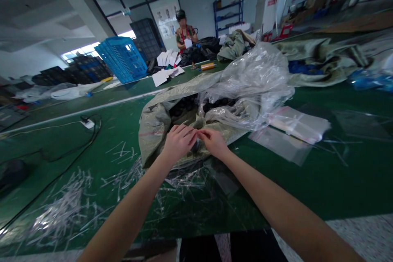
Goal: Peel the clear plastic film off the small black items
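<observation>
My left hand (180, 141) and my right hand (212, 141) meet fingertip to fingertip over the near edge of a grey-green woven sack (153, 125). Both are closed in a pinch; whatever lies between the fingers is too small to make out. The sack lies open on the green table, with dark items (184, 106) inside its mouth. Crumpled clear plastic sheeting (254, 86) spills over the sack's right side. Right of my hands lies a stack of clear plastic bags (297, 125).
Thin clear plastic strips (66, 206) litter the green table (104, 139) on the left, near a black cable (76, 155). A blue crate (123, 59), white cards (166, 74) and another open sack (325, 80) stand farther back. A person (184, 35) is behind the far table.
</observation>
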Action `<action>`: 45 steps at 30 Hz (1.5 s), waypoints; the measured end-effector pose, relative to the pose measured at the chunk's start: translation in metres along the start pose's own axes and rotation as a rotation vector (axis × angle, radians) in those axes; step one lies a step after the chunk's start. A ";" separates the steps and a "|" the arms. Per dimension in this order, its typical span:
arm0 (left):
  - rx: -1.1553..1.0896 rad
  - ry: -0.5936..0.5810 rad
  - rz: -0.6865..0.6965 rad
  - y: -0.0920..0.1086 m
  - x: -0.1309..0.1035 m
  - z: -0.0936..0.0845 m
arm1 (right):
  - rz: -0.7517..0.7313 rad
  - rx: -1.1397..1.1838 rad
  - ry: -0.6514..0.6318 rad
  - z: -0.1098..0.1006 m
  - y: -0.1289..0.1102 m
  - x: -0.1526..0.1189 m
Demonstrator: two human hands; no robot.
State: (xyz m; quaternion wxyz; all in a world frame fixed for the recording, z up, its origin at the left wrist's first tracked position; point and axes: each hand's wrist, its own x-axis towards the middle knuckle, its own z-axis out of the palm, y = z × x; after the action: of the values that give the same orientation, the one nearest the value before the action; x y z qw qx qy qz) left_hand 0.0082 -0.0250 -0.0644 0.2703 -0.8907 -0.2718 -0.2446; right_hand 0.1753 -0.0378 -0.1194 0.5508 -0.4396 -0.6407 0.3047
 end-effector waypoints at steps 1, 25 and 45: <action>0.008 -0.009 0.006 0.001 -0.001 0.000 | 0.002 0.012 -0.009 0.000 0.001 0.000; 0.011 -0.041 -0.001 0.005 -0.002 0.011 | 0.049 0.024 -0.031 -0.001 0.005 0.000; -0.119 0.077 -0.216 0.012 0.004 0.029 | -0.023 -0.181 0.038 -0.002 -0.001 -0.001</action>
State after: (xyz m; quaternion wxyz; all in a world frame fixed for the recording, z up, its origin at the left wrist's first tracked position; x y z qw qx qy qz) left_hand 0.0262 -0.0144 -0.0874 0.1995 -0.8607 -0.3405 -0.3217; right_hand 0.1774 -0.0395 -0.1189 0.5242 -0.4858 -0.6603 0.2306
